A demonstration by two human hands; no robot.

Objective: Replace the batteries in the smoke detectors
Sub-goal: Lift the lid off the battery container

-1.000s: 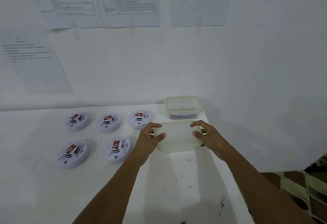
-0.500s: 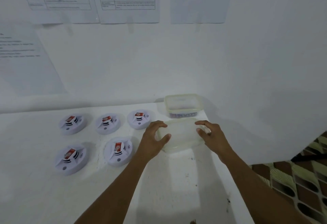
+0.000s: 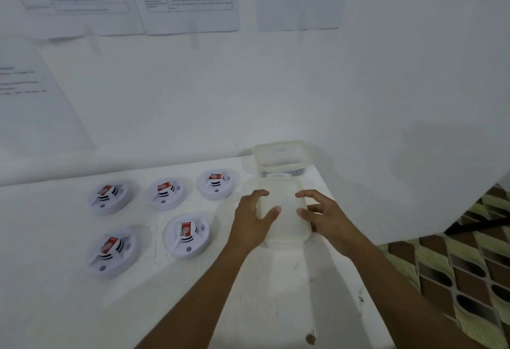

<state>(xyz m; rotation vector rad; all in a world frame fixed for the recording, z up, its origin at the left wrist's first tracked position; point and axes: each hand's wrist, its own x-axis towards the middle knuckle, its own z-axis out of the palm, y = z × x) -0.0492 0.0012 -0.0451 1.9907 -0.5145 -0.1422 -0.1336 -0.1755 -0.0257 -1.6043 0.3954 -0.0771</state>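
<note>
You are at the preparatory step: your left hand (image 3: 252, 220) and right hand (image 3: 327, 217), fingers spread and grasping nothing, flank the near container (image 3: 284, 234), while five smoke detectors (image 3: 187, 235) lie untouched to the left, so next you must grip its lid.

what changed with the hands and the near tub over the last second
Both hands let go: the left hand and right hand, which gripped the near tub's ends a second ago, now hover over it with fingers spread. The tub sits on the table about where it was. The five detectors and the far tub have not moved.
</note>
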